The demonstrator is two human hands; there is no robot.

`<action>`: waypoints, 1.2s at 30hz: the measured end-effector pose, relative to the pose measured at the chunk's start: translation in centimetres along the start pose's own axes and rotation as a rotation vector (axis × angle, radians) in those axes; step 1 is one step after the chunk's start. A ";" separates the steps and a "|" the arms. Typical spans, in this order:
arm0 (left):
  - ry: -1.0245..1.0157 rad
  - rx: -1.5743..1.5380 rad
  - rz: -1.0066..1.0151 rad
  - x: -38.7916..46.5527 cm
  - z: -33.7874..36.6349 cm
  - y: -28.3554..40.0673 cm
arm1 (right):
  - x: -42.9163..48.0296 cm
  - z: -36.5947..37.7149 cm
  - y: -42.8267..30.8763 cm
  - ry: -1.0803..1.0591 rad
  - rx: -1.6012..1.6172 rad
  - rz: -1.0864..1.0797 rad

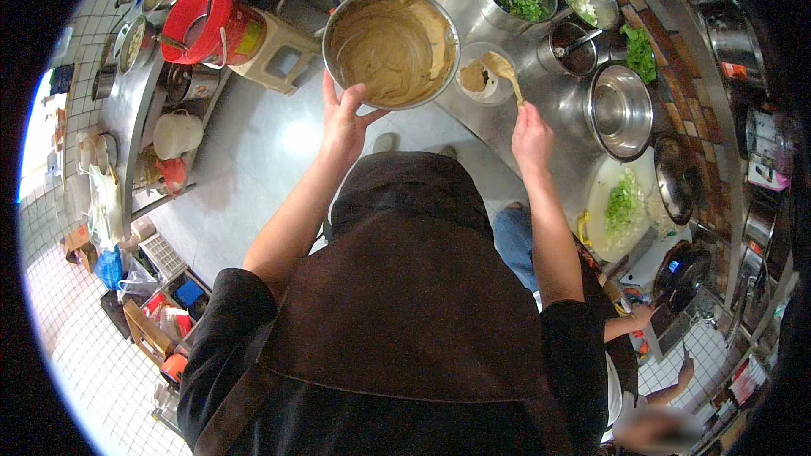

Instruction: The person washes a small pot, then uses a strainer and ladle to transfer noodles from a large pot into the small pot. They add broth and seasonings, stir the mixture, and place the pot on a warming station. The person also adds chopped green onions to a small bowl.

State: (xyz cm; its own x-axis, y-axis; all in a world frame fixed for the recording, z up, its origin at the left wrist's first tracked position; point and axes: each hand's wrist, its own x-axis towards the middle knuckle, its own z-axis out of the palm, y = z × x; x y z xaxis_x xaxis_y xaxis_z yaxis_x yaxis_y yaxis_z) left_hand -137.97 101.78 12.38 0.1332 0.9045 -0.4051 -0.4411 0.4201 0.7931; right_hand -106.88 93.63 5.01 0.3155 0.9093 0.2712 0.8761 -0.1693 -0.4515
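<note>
My left hand grips the near rim of a metal bowl, thumb over the edge and fingers beneath. A thick tan paste coats the inside of the bowl, which is held up in front of me above the floor. In my right hand is a paste-covered spoon, gripped by its handle. Its head is over a small white tub on the steel counter. Some of the same tan paste and a dark patch show inside the tub. Whether the spoon touches the tub's contents, I cannot tell.
Beyond the tub stand a pot of chopped greens, a pot of dark sauce and an empty steel bowl. Chopped scallion lies on a cutting board. Left is a red bucket on a stool. A co-worker's hand is at lower right.
</note>
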 end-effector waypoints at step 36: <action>-0.152 0.165 0.258 -0.5 1.9 -2.1 | 7.0 -9.0 -11.9 -0.525 0.485 0.111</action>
State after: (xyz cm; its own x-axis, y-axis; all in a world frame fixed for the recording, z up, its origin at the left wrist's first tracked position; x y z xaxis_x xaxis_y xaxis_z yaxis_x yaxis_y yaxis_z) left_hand -135.41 100.58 11.76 0.1720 0.9779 -0.1191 -0.3296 0.1710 0.9285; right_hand -111.86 98.63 19.92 0.0701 0.9798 -0.1872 0.5499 -0.1945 -0.8123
